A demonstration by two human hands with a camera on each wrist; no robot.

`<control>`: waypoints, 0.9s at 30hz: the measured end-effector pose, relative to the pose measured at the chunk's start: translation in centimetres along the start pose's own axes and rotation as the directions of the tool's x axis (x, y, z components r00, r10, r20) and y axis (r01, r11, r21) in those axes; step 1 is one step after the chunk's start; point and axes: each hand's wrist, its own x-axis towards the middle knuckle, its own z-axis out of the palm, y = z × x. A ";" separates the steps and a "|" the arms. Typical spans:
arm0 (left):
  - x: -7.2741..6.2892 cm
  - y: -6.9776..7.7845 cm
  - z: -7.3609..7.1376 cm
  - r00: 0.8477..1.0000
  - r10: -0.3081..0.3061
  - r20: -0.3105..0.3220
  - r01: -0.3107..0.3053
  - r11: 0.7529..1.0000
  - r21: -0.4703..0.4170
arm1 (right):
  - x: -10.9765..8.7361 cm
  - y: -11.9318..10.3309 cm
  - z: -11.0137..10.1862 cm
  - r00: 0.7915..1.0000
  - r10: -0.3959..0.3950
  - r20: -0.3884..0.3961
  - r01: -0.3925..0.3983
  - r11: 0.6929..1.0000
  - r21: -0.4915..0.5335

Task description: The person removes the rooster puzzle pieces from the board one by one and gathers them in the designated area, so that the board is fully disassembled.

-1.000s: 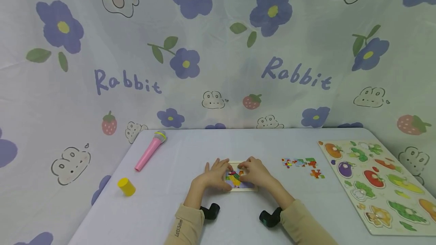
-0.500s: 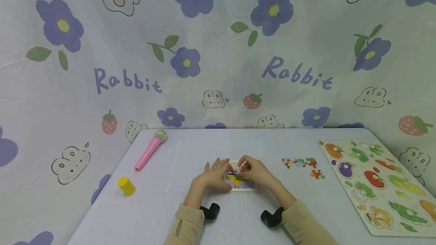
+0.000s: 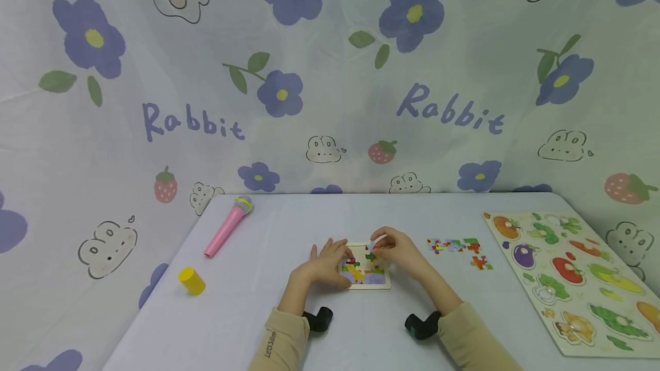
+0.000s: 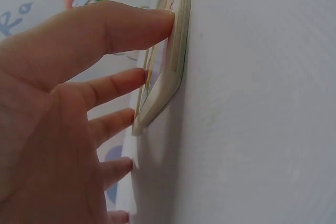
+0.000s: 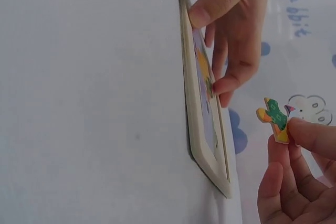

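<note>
Closest in are two tan sleeves [image 3: 281, 336], the left one lettered, each with a black angular wrist device [image 3: 321, 320] at its cuff, over a table [image 3: 289, 222] covered in smooth white. At the right, running from the near side towards the back, lies a large pale board [image 3: 597, 350] of coloured vegetable shapes, and well off to the left stands a small bright yellow cylinder [image 3: 192, 281]. Between the hands, flat on the table, sits a small rectangular puzzle frame [image 5: 195, 114] with a cream rim; a yellow figure and a purple strip [image 3: 356, 272] fill its lower part, with pale gaps above. The left hand [image 3: 325, 267] is spread, fingers fairly straight, its thumb resting on the rim and its index finger touching the picture. The right hand [image 3: 396, 253] pinches a small green and yellow jigsaw piece [image 5: 275, 116] between thumb and fingers, raised clear of the frame near its far right corner. Beyond, to the right, lie a row of joined multicoloured puzzle pieces [image 3: 454, 246] and a separate orange and green piece [image 3: 481, 263] just below. Farther back on the left rests a pink toy microphone [image 3: 227, 229] with a grey head, before a white fabric backdrop [image 3: 330, 113] printed with purple flowers, strawberries and "Rabbit".
</note>
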 end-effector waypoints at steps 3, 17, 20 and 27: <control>0.0 0.0 0.1 1.000 0.002 -0.003 -0.002 1.000 -0.001 | -0.2 0.2 -0.6 1.000 0.003 -0.026 -0.002 1.000 0.020; -0.1 0.0 0.1 1.000 0.003 -0.004 -0.003 1.000 -0.025 | -2.3 -1.3 -3.7 0.996 0.046 -0.071 -0.042 0.997 0.066; -0.1 0.0 0.1 1.000 0.003 -0.005 -0.003 1.000 -0.029 | -2.1 -0.2 -4.4 0.994 0.063 -0.089 -0.058 0.996 0.062; -0.1 0.0 0.1 1.000 0.000 -0.003 0.000 1.000 -0.021 | -2.2 1.1 -5.6 0.990 0.061 -0.129 -0.054 0.997 0.054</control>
